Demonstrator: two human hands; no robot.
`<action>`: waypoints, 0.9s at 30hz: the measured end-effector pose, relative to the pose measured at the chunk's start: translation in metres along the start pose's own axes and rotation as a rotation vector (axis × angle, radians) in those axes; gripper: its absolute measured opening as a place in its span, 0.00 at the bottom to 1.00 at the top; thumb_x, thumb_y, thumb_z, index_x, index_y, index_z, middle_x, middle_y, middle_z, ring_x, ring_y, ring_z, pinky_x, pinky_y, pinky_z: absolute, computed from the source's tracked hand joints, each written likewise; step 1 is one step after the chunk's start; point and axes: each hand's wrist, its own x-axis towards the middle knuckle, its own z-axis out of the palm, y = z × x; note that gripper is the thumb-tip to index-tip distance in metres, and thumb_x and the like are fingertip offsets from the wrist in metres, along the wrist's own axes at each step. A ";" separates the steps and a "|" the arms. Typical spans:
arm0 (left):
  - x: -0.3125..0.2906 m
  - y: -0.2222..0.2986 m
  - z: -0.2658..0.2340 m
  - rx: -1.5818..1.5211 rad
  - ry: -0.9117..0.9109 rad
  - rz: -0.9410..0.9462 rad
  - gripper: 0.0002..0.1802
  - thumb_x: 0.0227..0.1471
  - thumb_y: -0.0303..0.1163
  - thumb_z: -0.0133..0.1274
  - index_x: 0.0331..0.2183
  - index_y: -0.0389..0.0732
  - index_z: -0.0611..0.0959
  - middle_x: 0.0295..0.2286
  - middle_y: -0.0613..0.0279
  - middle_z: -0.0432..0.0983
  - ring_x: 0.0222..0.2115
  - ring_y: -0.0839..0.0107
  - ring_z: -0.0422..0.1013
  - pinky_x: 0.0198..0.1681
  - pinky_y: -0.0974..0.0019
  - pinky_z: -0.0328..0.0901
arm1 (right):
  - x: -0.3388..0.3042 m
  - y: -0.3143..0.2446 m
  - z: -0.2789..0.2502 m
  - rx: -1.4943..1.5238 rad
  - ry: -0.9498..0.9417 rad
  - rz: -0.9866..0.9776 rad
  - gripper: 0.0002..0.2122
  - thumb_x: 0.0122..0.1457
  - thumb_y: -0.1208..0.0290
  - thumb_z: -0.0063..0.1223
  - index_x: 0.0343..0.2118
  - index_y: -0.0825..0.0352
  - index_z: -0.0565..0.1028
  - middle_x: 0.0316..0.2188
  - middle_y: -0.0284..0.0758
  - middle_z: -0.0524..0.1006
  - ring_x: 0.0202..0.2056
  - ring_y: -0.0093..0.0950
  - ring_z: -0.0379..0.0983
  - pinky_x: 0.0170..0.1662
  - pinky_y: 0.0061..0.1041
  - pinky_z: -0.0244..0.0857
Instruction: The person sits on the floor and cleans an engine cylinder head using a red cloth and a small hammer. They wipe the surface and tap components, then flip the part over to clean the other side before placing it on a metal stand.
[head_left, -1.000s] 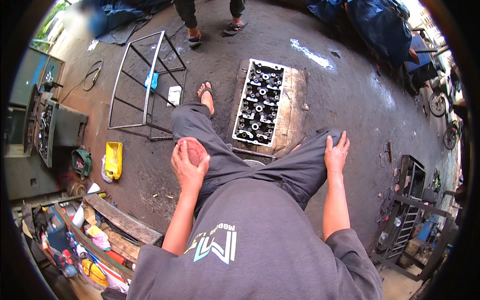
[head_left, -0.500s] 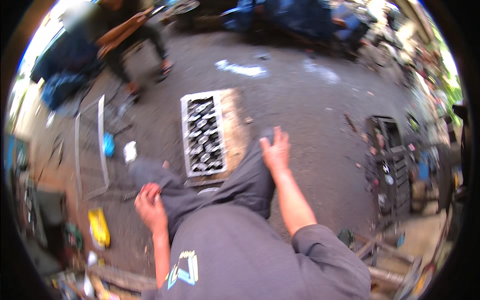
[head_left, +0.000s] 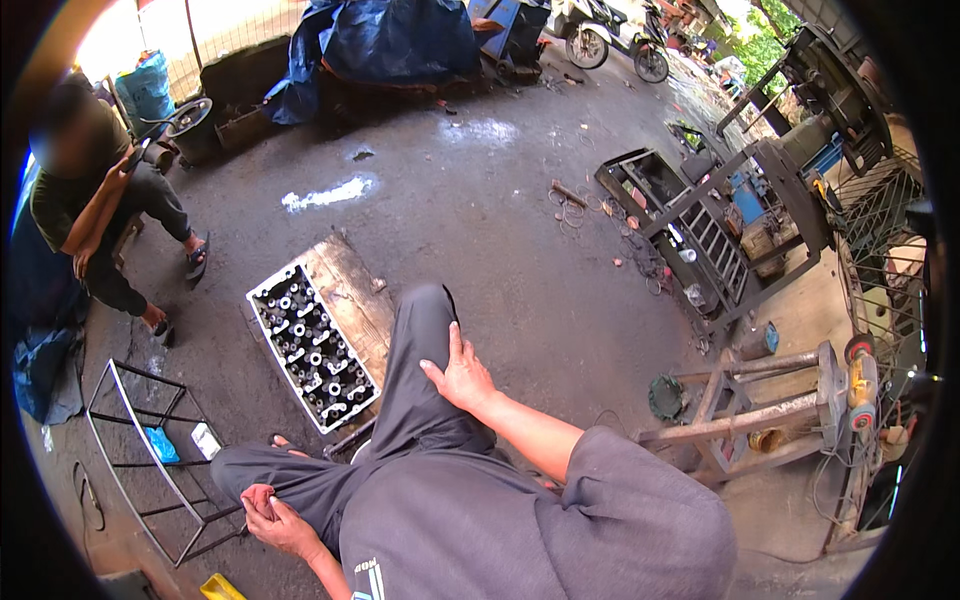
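Cylinder head on board — frame at left

Lettering on the shirt
Toward the left of the shirt's front, a few small pale letters can be read, next to part of a larger blue-and-white emblem, cut off by the lower edge.

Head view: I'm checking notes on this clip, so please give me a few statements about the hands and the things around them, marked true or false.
1. The right hand rests on a dark trouser leg. True.
2. The left hand holds nothing. False: the left hand holds a reddish item.
3. The metal block with many holes lies on a brown board. True.
4. The yellow plastic container is at the top right. False: the yellow container is at the lower left.
5. Motorcycle wheels show near the top edge. True.
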 end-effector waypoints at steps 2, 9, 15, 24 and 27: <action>0.001 0.006 -0.004 -0.003 0.013 -0.015 0.30 0.53 0.34 0.56 0.57 0.39 0.73 0.49 0.44 0.70 0.51 0.48 0.66 0.56 0.50 0.59 | -0.014 -0.002 -0.008 -0.029 -0.077 0.028 0.52 0.56 0.41 0.54 0.69 0.66 0.33 0.61 0.61 0.56 0.58 0.58 0.62 0.60 0.46 0.61; -0.006 0.004 -0.008 -0.125 0.075 0.065 0.29 0.47 0.29 0.61 0.52 0.34 0.76 0.45 0.45 0.72 0.48 0.49 0.68 0.54 0.52 0.61 | -0.025 0.036 -0.004 -0.014 0.004 -0.059 0.57 0.50 0.41 0.61 0.68 0.73 0.37 0.63 0.61 0.55 0.61 0.54 0.60 0.62 0.40 0.58; -0.008 0.005 -0.003 -0.095 0.033 0.005 0.31 0.47 0.32 0.62 0.54 0.39 0.74 0.48 0.48 0.68 0.52 0.50 0.64 0.57 0.51 0.58 | -0.024 0.068 0.019 0.034 0.219 -0.142 0.46 0.58 0.42 0.53 0.68 0.70 0.45 0.66 0.55 0.55 0.65 0.50 0.54 0.63 0.37 0.54; -0.001 0.014 0.000 -0.079 -0.009 0.039 0.30 0.48 0.35 0.60 0.54 0.40 0.74 0.48 0.49 0.67 0.51 0.50 0.63 0.56 0.50 0.58 | -0.020 0.075 0.021 0.134 0.217 -0.187 0.39 0.64 0.47 0.47 0.68 0.69 0.49 0.66 0.53 0.55 0.66 0.49 0.53 0.65 0.37 0.51; 0.000 0.013 0.001 -0.078 -0.024 0.012 0.31 0.48 0.35 0.60 0.54 0.40 0.74 0.48 0.50 0.67 0.52 0.50 0.63 0.57 0.51 0.57 | -0.018 0.074 0.024 0.179 0.248 -0.219 0.40 0.63 0.46 0.49 0.67 0.70 0.49 0.66 0.53 0.55 0.66 0.49 0.51 0.66 0.37 0.48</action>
